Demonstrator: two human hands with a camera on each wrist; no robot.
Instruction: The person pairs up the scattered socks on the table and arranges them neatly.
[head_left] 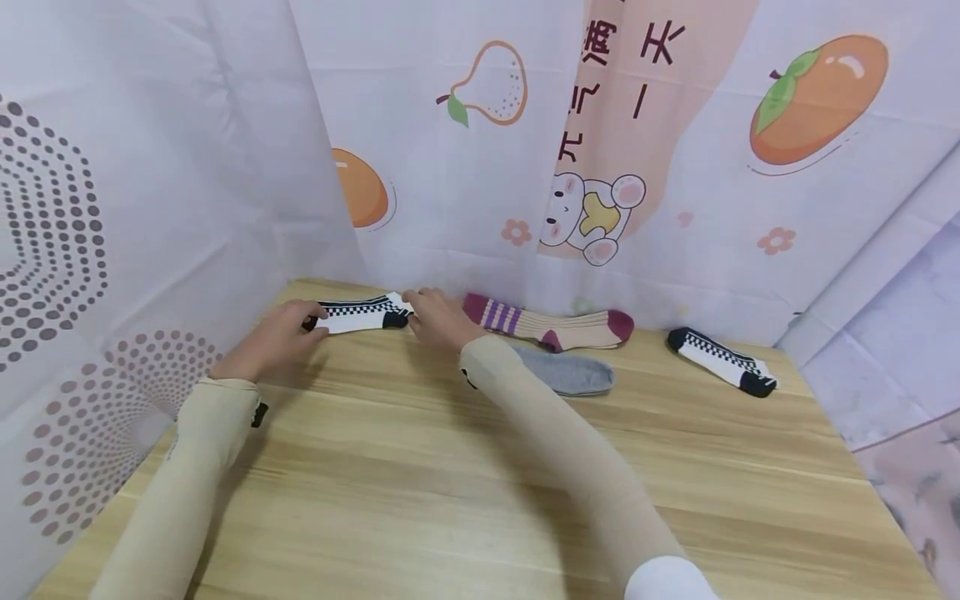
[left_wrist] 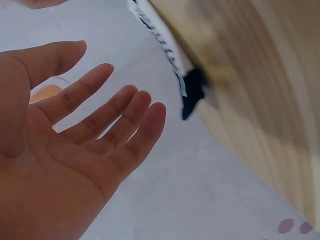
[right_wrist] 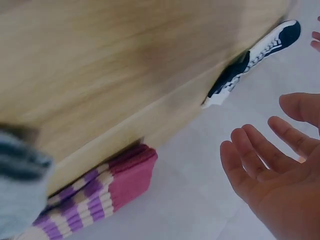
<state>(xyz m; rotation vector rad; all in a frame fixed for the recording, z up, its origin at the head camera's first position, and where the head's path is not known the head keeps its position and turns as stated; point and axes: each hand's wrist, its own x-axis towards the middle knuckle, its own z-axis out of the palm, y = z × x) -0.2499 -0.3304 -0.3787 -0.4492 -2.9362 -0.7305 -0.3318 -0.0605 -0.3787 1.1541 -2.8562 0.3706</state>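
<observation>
A white ankle sock with black toe, heel and checkered bands (head_left: 352, 318) lies flat at the back left of the table. My left hand (head_left: 276, 340) is at its left end, fingers apart and relaxed. At its right end is my right hand (head_left: 441, 321). Both wrist views show the palms with loosely bent fingers and nothing held; the left hand (left_wrist: 75, 125) and right hand (right_wrist: 272, 165) appear apart from the sock. Just right of my right hand lies a cream sock with maroon ends and purple stripes (head_left: 577, 327). My right forearm partly covers a grey sock (head_left: 573, 372).
A second black-and-white checkered sock (head_left: 722, 361) lies at the back right of the wooden table (head_left: 390, 500). White printed curtains (head_left: 420, 208) hang along the table's back and left sides.
</observation>
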